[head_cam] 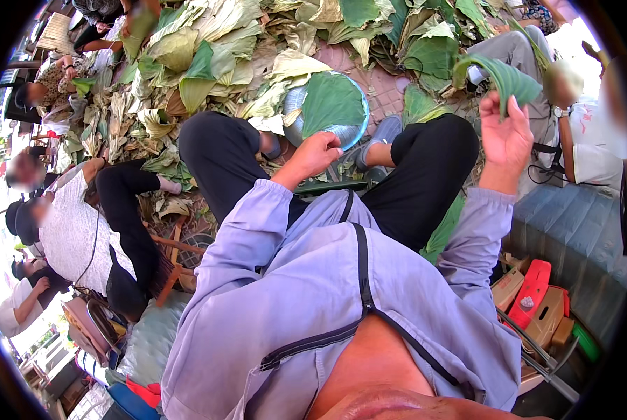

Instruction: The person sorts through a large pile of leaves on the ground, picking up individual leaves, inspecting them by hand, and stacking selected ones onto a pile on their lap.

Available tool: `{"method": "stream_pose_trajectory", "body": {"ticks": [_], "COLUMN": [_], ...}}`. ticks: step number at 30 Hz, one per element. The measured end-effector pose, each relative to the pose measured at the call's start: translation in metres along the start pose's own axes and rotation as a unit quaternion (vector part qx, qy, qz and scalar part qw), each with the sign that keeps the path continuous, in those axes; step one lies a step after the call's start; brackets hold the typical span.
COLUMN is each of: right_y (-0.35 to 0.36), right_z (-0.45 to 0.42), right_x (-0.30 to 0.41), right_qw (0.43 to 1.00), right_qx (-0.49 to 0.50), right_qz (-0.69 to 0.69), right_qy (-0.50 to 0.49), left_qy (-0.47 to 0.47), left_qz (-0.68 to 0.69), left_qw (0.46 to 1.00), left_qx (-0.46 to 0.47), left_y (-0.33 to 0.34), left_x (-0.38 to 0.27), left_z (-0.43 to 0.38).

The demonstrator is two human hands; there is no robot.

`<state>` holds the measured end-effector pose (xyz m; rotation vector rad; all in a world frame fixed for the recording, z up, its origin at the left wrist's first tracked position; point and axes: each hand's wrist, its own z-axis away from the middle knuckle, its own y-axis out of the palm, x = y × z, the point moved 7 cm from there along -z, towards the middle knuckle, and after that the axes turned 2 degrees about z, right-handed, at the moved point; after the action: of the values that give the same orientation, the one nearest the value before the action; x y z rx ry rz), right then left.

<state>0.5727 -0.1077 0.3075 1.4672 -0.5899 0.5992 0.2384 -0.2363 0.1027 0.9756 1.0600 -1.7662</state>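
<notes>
My left hand is in front of my lap with its fingers drawn together, at the near edge of a green lotus leaf. Whether the fingers grip that leaf cannot be told. The leaf lies over a round, light blue-rimmed basin on the ground between my feet, hiding much of its inside. Raised to the right, my right hand pinches a folded piece of green leaf between thumb and fingers. Its upper part arches over toward the right.
Heaps of dried and green leaves spread beyond my knees over red paving. People sit at left around a wooden stool, and others at right. Cardboard boxes and a grey-blue covered block stand beside my right arm.
</notes>
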Motion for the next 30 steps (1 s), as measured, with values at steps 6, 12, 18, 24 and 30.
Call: {"method": "stream_pose_trajectory", "body": {"ticks": [6,12,18,24,30], "right_y": [0.038,0.002,-0.024,-0.002,-0.009], "right_z": [-0.033,-0.040,-0.036,-0.035,-0.028], "right_x": [-0.135,-0.231,-0.266,-0.279,-0.326], "right_qw": [0.992,0.976,0.958,0.962,0.949], "right_qx": [0.009,-0.044,-0.157,-0.115,-0.126], "right_qz": [-0.050,-0.034,-0.011,-0.013,-0.043], "right_qy": [0.113,0.210,0.241,0.249,0.284], "left_qy": [-0.054,-0.202,-0.278,-0.357,-0.380], "left_qz": [0.019,0.141,0.199,0.078,0.307], "left_qw": [0.991,0.929,0.879,0.830,0.829], "left_qx": [-0.121,-0.278,-0.332,-0.422,-0.273], "left_y": [-0.018,-0.012,-0.008,-0.008,0.017], "left_x": [0.035,0.156,0.239,0.262,0.267], "left_z": [-0.024,-0.069,-0.087,-0.083,-0.092]}}
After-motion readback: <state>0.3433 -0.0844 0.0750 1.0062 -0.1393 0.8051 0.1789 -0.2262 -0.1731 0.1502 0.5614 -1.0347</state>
